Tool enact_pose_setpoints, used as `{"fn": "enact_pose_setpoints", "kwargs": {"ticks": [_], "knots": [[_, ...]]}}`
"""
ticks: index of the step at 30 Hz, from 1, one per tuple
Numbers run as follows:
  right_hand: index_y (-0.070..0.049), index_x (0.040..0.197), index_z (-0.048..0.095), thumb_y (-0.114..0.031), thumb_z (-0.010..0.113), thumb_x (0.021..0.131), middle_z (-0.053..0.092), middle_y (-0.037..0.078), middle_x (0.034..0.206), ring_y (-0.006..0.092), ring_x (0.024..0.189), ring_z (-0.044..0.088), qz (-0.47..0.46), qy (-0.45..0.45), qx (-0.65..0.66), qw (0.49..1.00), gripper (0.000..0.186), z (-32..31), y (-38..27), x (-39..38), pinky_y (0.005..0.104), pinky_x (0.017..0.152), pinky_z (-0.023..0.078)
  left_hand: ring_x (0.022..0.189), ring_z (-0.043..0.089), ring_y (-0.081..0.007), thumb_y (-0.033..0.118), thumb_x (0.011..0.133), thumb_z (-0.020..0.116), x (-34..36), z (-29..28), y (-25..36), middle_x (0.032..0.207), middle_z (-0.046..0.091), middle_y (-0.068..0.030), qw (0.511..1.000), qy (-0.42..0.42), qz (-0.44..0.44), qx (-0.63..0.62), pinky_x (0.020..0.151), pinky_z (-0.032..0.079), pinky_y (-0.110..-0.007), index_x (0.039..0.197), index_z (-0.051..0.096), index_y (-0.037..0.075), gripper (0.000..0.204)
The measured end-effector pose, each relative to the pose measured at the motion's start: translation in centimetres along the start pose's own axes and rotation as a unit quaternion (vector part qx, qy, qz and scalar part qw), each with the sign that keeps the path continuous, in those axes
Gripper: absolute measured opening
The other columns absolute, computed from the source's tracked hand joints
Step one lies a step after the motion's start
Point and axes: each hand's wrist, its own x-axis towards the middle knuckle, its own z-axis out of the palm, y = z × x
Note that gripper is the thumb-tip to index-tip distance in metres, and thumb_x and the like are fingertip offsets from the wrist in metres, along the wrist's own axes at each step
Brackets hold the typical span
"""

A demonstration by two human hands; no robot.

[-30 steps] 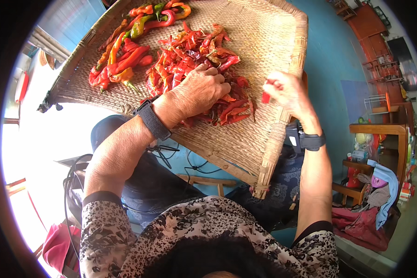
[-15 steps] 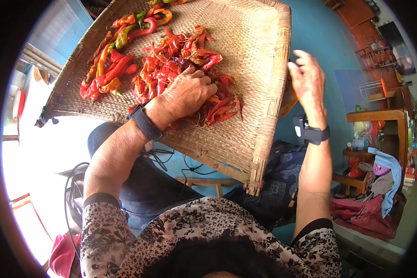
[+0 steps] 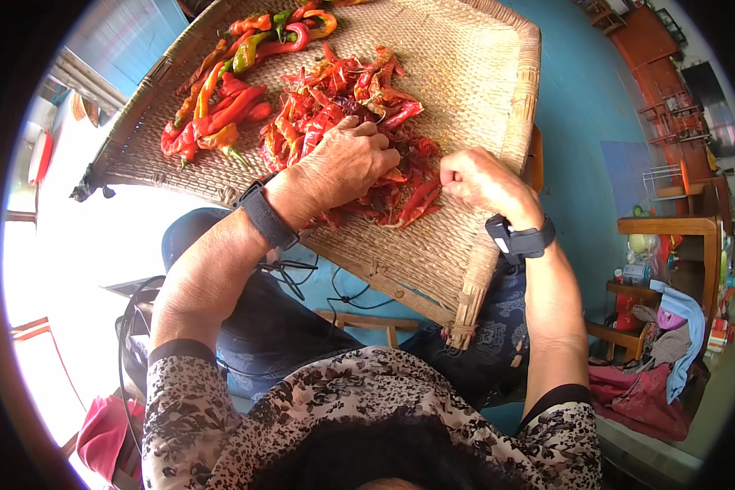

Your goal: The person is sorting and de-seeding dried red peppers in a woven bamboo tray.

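Note:
A heap of wrinkled, dried-looking red chili peppers (image 3: 327, 96) lies in a shallow woven basket tray (image 3: 441, 65) over my lap. My left hand (image 3: 347, 161) rests on the heap's near side, its fingers curled down onto the chilies, with fingertips hidden. At the heap's right edge is my right hand (image 3: 483, 184), closed with fingers bent together close to the end of a red chili (image 3: 419, 201); whether it pinches anything does not show. Smoother, glossier peppers (image 3: 224, 114) in red, orange and green lie apart along the tray's left side.
The tray's thick bound rim (image 3: 521, 110) runs along the right, ending in a near corner above my knee. Dark cables (image 3: 290, 273) hang below it. Wooden furniture (image 3: 670, 224) with bags and cloths stands at the right, beyond a blue floor (image 3: 576, 106).
My right hand has come in from beyond the tray's right rim to the heap's edge, its fingers now closed. My left hand stays on the heap. The tray appears slightly further right in view.

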Motion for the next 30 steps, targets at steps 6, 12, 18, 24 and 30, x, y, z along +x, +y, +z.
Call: {"fn": "enact_pose_setpoints", "kwargs": {"ticks": [6, 12, 18, 24, 30], "knots": [[-0.004, 0.095, 0.055, 0.002, 0.062, 0.083, 0.054, 0.000, 0.067, 0.0098, 0.058, 0.052, 0.083, 0.169, 0.216, 0.958, 0.015, -2.3, 0.3, -2.5, 0.0269, 0.051, 0.044, 0.087, 0.058, -0.0232, 0.018, 0.081, 0.064, -0.1, 0.4, 0.1, 0.081, 0.059, -0.0048, 1.000, -0.006, 0.005, 0.011, 0.082, 0.044, -0.035, 0.081, 0.060, 0.010, 0.009], [-0.003, 0.106, 0.057, -0.002, 0.063, 0.085, 0.063, 0.006, 0.078, 0.0107, 0.069, 0.060, 0.167, 0.408, 0.082, 0.894, 0.022, -6.3, 4.2, -6.3, 0.0251, 0.061, 0.049, 0.088, 0.057, -0.0242, 0.013, 0.075, 0.065, 0.8, 1.5, 0.5, 0.080, 0.057, -0.0054, 1.000, 0.001, 0.009, 0.001, 0.081, 0.045, -0.035, 0.078, 0.059, 0.010, 0.007], [-0.003, 0.108, 0.061, -0.009, 0.067, 0.084, 0.066, 0.014, 0.097, 0.0217, 0.076, 0.066, 0.120, 0.409, -0.100, 0.899, 0.026, -5.1, 5.9, -5.3, 0.0320, 0.069, 0.053, 0.088, 0.057, -0.0243, 0.011, 0.075, 0.063, 1.8, 1.7, 0.3, 0.080, 0.058, -0.0056, 1.000, 0.001, 0.022, -0.007, 0.082, 0.045, -0.035, 0.078, 0.059, 0.010, 0.005], [-0.008, 0.117, 0.057, -0.007, 0.069, 0.082, 0.059, 0.017, 0.112, 0.0336, 0.108, 0.056, -0.081, 0.184, -0.070, 0.977, 0.036, -0.5, 1.7, 1.2, 0.0391, 0.091, 0.048, 0.088, 0.058, -0.0225, 0.016, 0.078, 0.060, 0.5, 1.5, -0.3, 0.083, 0.060, -0.0044, 0.999, 0.040, 0.027, 0.002, 0.084, 0.044, -0.035, 0.078, 0.060, 0.012, 0.004], [0.001, 0.128, 0.047, 0.005, 0.063, 0.070, 0.053, 0.021, 0.120, 0.0367, 0.112, 0.052, -0.069, 0.047, -0.040, 0.996, 0.060, 1.4, -0.7, 4.0, 0.0402, 0.096, 0.043, 0.099, 0.059, -0.0217, 0.045, 0.060, 0.077, -0.4, -0.2, 2.0, 0.097, 0.066, -0.0023, 0.997, -0.027, -0.009, 0.072, 0.082, 0.048, -0.040, 0.091, 0.068, 0.018, 0.042]]}}
